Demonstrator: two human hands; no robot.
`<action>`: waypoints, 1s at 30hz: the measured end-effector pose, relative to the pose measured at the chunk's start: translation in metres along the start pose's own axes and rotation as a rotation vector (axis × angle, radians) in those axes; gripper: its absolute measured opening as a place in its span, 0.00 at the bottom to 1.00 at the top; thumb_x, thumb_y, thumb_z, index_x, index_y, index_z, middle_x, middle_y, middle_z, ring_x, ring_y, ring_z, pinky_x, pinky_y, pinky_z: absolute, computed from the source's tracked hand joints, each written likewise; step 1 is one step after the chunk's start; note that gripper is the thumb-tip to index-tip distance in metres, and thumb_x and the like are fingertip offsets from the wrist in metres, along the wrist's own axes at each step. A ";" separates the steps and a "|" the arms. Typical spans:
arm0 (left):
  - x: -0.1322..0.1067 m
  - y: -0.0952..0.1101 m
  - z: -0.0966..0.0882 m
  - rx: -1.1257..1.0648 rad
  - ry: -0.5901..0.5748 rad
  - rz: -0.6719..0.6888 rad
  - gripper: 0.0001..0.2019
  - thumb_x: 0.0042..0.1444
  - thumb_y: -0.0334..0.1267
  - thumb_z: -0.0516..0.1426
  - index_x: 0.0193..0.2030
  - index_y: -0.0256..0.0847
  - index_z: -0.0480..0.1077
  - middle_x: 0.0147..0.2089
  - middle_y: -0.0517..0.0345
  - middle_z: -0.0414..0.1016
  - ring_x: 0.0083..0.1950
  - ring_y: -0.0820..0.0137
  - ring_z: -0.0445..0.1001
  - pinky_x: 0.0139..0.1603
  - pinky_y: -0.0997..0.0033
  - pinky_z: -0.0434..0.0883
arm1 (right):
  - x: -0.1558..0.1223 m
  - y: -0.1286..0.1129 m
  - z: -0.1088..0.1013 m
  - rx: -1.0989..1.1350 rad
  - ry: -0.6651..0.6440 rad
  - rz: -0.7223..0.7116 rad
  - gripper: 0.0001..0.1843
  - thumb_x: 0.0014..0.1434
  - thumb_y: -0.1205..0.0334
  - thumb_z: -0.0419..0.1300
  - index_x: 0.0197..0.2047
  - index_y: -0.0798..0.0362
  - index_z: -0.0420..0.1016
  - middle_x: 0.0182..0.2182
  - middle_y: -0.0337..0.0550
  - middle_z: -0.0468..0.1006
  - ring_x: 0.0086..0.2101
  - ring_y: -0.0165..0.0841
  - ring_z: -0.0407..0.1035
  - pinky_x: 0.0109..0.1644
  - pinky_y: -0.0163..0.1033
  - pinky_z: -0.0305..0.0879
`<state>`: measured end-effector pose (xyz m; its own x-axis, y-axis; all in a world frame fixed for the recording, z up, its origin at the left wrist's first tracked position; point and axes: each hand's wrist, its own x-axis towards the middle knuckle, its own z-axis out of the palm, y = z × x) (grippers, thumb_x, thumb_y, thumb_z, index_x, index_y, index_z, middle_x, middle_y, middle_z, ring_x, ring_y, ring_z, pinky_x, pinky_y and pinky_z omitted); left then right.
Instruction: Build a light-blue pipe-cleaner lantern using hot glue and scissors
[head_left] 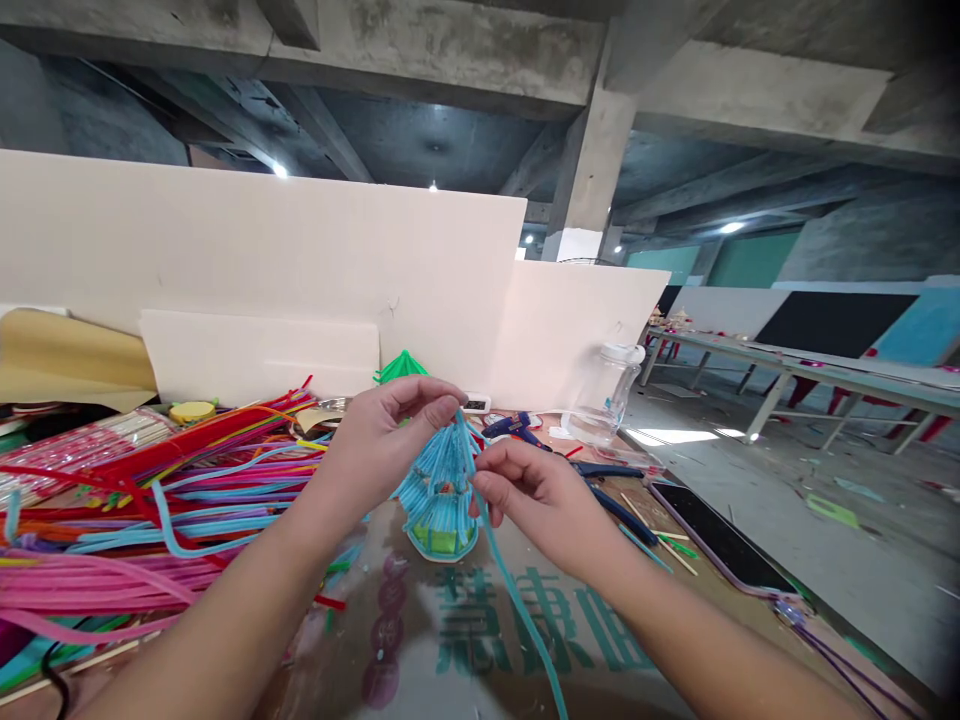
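Observation:
Between finger and thumb my left hand [394, 430] pinches the upper end of a light blue pipe cleaner [521, 600]. Lower on the same strand, my right hand [536, 490] grips it with fingertips, and its long tail hangs toward the front edge of the view. Just behind the hands stands a small tiered model [442, 495] covered in blue pipe cleaners, with a yellow-green base. The left hand and the strand partly hide its top; whether the strand touches the model I cannot tell.
Bundles of coloured pipe cleaners [112, 590] spread across the left. A green pointed piece [405, 366] is behind the model. To the right are a blue glue gun [517, 428], dark-handled pliers [611, 470], a clear plastic jar [602, 398] and a phone [724, 540]. White boards [262, 240] stand behind.

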<state>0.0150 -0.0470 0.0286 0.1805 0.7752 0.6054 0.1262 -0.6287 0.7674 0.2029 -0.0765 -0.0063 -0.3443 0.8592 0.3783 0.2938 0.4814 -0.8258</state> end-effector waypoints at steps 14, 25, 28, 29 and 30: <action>0.014 -0.055 -0.005 0.334 -0.047 0.072 0.23 0.63 0.50 0.52 0.61 0.41 0.66 0.61 0.48 0.70 0.62 0.58 0.68 0.62 0.56 0.65 | -0.008 0.018 -0.017 -0.166 0.228 -0.068 0.10 0.65 0.54 0.55 0.34 0.51 0.65 0.19 0.33 0.68 0.22 0.27 0.63 0.26 0.33 0.56; 0.010 -0.052 -0.001 0.351 -0.238 0.024 0.26 0.60 0.49 0.54 0.62 0.41 0.64 0.63 0.50 0.69 0.61 0.61 0.68 0.63 0.58 0.64 | -0.009 0.007 -0.004 -0.273 0.121 0.000 0.09 0.59 0.62 0.54 0.27 0.51 0.61 0.18 0.30 0.58 0.19 0.25 0.53 0.22 0.31 0.48; 0.010 -0.051 -0.002 0.365 -0.220 0.015 0.26 0.59 0.49 0.55 0.61 0.40 0.65 0.61 0.49 0.71 0.60 0.61 0.70 0.62 0.59 0.65 | -0.007 0.009 -0.005 -0.296 0.117 -0.015 0.08 0.58 0.63 0.54 0.27 0.51 0.61 0.17 0.30 0.58 0.19 0.25 0.53 0.22 0.31 0.47; 0.010 -0.052 -0.002 0.372 -0.213 0.012 0.26 0.59 0.49 0.56 0.61 0.40 0.65 0.61 0.49 0.71 0.59 0.61 0.70 0.62 0.59 0.65 | -0.007 0.010 -0.005 -0.298 0.112 -0.018 0.08 0.58 0.63 0.54 0.27 0.51 0.62 0.17 0.30 0.58 0.19 0.25 0.53 0.22 0.31 0.47; 0.010 -0.052 -0.002 0.378 -0.210 0.009 0.26 0.59 0.49 0.56 0.61 0.40 0.66 0.61 0.49 0.71 0.59 0.61 0.70 0.62 0.59 0.65 | -0.006 0.012 -0.005 -0.298 0.108 -0.019 0.08 0.58 0.63 0.54 0.27 0.51 0.62 0.17 0.30 0.58 0.19 0.25 0.54 0.22 0.31 0.47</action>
<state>0.0086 -0.0064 -0.0049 0.3726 0.7646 0.5258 0.4650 -0.6442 0.6073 0.2134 -0.0749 -0.0163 -0.2602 0.8554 0.4478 0.5425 0.5132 -0.6651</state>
